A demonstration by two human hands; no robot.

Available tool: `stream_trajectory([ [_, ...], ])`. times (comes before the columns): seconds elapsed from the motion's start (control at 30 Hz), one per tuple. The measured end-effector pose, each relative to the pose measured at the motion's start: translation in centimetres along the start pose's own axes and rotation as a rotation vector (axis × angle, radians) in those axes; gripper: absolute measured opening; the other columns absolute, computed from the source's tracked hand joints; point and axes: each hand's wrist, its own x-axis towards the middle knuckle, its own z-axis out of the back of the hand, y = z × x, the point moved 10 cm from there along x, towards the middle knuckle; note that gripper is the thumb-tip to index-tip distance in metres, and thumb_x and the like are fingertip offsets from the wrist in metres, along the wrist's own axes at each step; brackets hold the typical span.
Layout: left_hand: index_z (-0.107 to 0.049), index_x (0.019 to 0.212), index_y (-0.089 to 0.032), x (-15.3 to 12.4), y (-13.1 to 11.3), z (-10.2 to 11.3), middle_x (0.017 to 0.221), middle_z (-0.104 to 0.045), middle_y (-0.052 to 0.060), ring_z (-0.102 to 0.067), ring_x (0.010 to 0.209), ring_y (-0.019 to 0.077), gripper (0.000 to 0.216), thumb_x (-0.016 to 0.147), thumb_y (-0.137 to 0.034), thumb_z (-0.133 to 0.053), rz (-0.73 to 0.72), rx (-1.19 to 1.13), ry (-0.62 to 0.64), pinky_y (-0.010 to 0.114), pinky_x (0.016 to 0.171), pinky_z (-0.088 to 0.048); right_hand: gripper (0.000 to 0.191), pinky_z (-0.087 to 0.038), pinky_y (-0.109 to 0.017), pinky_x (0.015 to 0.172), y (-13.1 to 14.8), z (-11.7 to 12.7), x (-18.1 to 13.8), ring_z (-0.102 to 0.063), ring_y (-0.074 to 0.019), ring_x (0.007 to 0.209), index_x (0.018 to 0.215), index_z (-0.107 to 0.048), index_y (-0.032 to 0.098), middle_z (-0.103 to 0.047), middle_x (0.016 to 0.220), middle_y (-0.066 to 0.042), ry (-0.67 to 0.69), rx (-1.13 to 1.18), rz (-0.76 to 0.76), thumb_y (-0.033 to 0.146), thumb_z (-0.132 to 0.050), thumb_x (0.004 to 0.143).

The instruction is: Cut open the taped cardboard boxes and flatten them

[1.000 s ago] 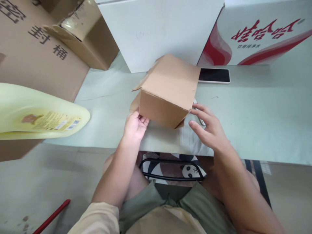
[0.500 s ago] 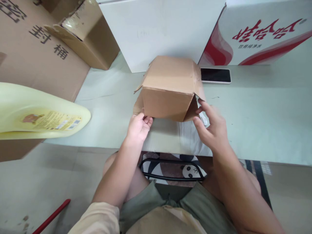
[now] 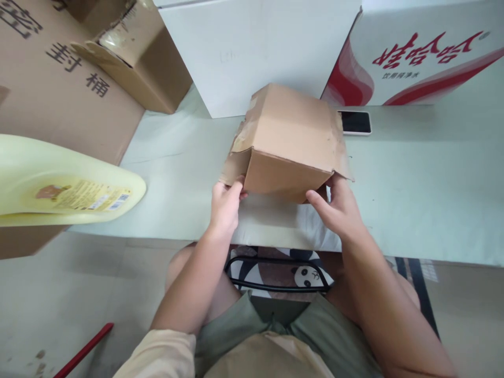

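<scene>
A small brown cardboard box is tilted above the pale green tabletop, its flaps hanging out at both sides. My left hand is closed on the box's lower left, thumb and fingers pinching near the left flap. At the lower right corner, my right hand grips the box, its thumb at the bottom front edge and its fingers partly hidden under the right flap. What lies inside or beneath the box is hidden.
Behind the box stand a white carton and a red-and-white carton. A phone lies right of the box. At left are a yellow bottle, a large carton and an open brown carton. The table ends near my knees.
The box has turned and shifted slightly right, covering more of the phone. My right fingers have moved under its right flap. The small white object near that hand is now out of sight.
</scene>
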Motion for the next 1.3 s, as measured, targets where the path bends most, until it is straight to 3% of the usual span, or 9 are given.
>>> stream_trajectory([
  [0.17, -0.069, 0.106, -0.022, 0.5, -1.9, 1.7, 0.118, -0.072, 0.006, -0.07, 0.107, 0.0177, 0.041, 0.071, -0.018, -0.089, -0.205, 0.163, -0.074, 0.022, 0.084, -0.055, 0.026, -0.061, -0.044, 0.076, 0.2, 0.2, 0.1, -0.073, -0.0286, 0.088, 0.096, -0.07, 0.023, -0.079, 0.095, -0.01, -0.034, -0.006, -0.02, 0.044, -0.073, 0.081],
  [0.33, -0.071, 0.071, -0.02, 0.5, -2.9, 1.2, 0.117, -0.073, 0.01, -0.064, 0.126, 0.0257, 0.009, 0.078, -0.019, -0.077, -0.267, 0.33, 0.003, 0.03, 0.103, -0.054, 0.028, -0.062, -0.045, 0.079, 0.3, 0.0, 0.2, -0.075, -0.0298, 0.09, 0.099, -0.071, 0.024, -0.081, 0.098, -0.011, -0.014, -0.032, -0.017, 0.047, -0.073, 0.083],
  [0.57, -0.07, 0.069, -0.024, 0.1, -3.0, -0.8, 0.078, -0.071, 0.003, -0.066, 0.089, 0.0236, 0.02, 0.087, -0.026, -0.062, -0.297, 0.31, 0.248, 0.028, 0.077, -0.056, 0.039, -0.063, -0.05, 0.083, -0.9, -0.7, -0.4, -0.075, -0.0328, 0.089, 0.102, -0.074, 0.023, -0.08, 0.097, -0.011, 0.041, -0.128, -0.009, 0.058, -0.073, 0.084],
  [0.7, -0.068, 0.072, -0.024, 0.9, -1.4, -0.3, 0.085, -0.071, 0.004, -0.069, 0.097, 0.0246, 0.015, 0.084, -0.03, -0.064, -0.212, 0.224, 0.296, 0.028, 0.076, -0.057, 0.049, -0.058, -0.062, 0.108, -0.9, -1.1, -0.8, -0.073, -0.0406, 0.118, 0.111, -0.077, 0.023, -0.081, 0.11, -0.015, 0.073, -0.132, 0.039, 0.065, -0.071, 0.086],
  [0.8, -0.065, 0.07, -0.024, 1.3, -0.9, -0.6, 0.081, -0.07, 0.005, -0.07, 0.1, 0.0273, 0.014, 0.081, -0.031, -0.065, -0.178, 0.174, 0.34, 0.031, 0.081, -0.058, 0.052, -0.057, -0.063, 0.109, -0.6, -0.9, -0.7, -0.073, -0.0414, 0.121, 0.112, -0.077, 0.023, -0.08, 0.114, -0.016, 0.067, -0.119, 0.049, 0.068, -0.073, 0.085],
  [0.97, -0.063, 0.069, -0.024, 1.3, -3.7, 0.4, 0.082, -0.069, 0.003, -0.07, 0.104, 0.0264, 0.004, 0.069, -0.025, -0.068, -0.351, 0.053, 0.178, 0.03, 0.096, -0.056, 0.056, -0.063, -0.056, 0.089, -1.3, 1.0, -0.2, -0.074, -0.0378, 0.102, 0.11, -0.069, 0.023, -0.077, 0.107, -0.015, -0.071, -0.147, -0.028, 0.069, -0.079, 0.079],
  [1.13, -0.07, 0.079, -0.022, 0.7, -3.9, 0.2, 0.083, -0.068, 0.002, -0.065, 0.084, 0.019, 0.011, 0.071, -0.022, -0.065, -0.279, -0.006, 0.157, 0.026, 0.076, -0.052, 0.071, -0.061, -0.052, 0.089, -2.1, 3.5, -0.8, -0.07, -0.0324, 0.102, 0.123, -0.056, 0.026, -0.07, 0.112, -0.012, -0.334, -0.229, -0.033, 0.065, -0.087, 0.073],
  [1.23, -0.064, 0.071, -0.022, 0.6, -3.5, 0.1, 0.073, -0.061, 0.001, -0.06, 0.071, 0.0159, 0.003, 0.072, -0.019, -0.063, -0.222, -0.058, 0.155, 0.025, 0.065, -0.048, 0.073, -0.061, -0.049, 0.089, -2.2, 3.7, -1.0, -0.07, -0.0306, 0.102, 0.135, -0.049, 0.027, -0.069, 0.114, -0.01, -0.339, -0.134, -0.019, 0.063, -0.083, 0.081],
  [1.3, -0.06, 0.066, -0.022, 0.5, -3.4, 0.2, 0.066, -0.055, -0.001, -0.054, 0.062, 0.0141, 0.007, 0.071, -0.019, -0.063, -0.202, -0.081, 0.152, 0.024, 0.057, -0.044, 0.059, -0.061, -0.046, 0.085, -2.6, 3.7, -1.0, -0.071, -0.0289, 0.097, 0.134, -0.052, 0.028, -0.069, 0.11, -0.01, -0.315, 0.004, -0.05, 0.065, -0.071, 0.092],
])
